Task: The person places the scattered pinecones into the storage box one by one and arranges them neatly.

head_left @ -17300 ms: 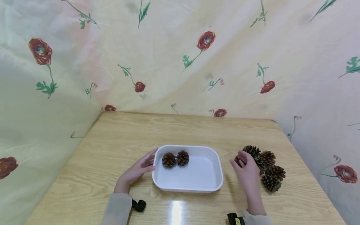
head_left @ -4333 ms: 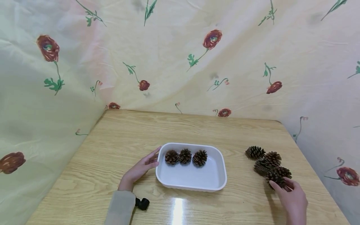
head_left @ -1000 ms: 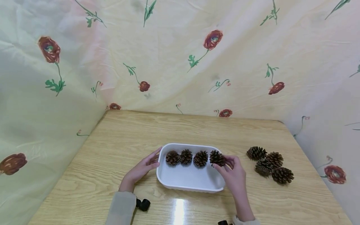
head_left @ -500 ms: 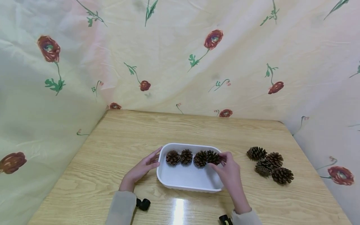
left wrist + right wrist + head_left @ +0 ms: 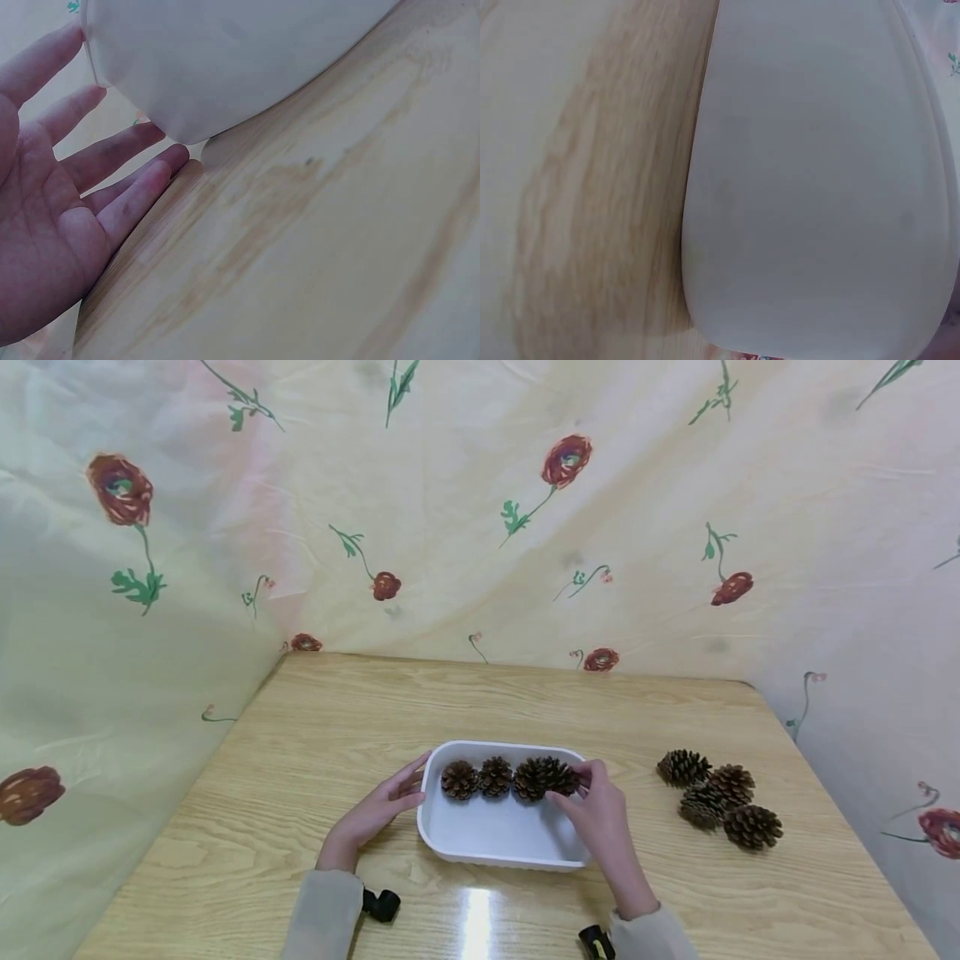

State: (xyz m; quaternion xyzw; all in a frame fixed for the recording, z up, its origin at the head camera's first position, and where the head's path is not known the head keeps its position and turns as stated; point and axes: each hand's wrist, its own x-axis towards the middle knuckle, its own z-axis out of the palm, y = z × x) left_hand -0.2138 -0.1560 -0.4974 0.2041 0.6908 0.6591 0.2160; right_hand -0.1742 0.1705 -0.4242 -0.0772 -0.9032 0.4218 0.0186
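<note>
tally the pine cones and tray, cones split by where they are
White rounded-rectangular tray: 1
Brown woody pine cones resting in the tray: 3
Brown woody pine cone held by the right hand: 1
Brown woody pine cones on the light wood-grain table: 4
Total: 9

Floral sheeting [image 5: 450, 485] screens a wooden table [image 5: 480, 702]; room type unclear.

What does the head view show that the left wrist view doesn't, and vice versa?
Only the head view: four pine cones in the white tray, one gripped by the right hand, and four more cones on the table.
Only the left wrist view: the creased palm of the left hand.
Both: the table, patterned cloth, and that hand at the tray.
</note>
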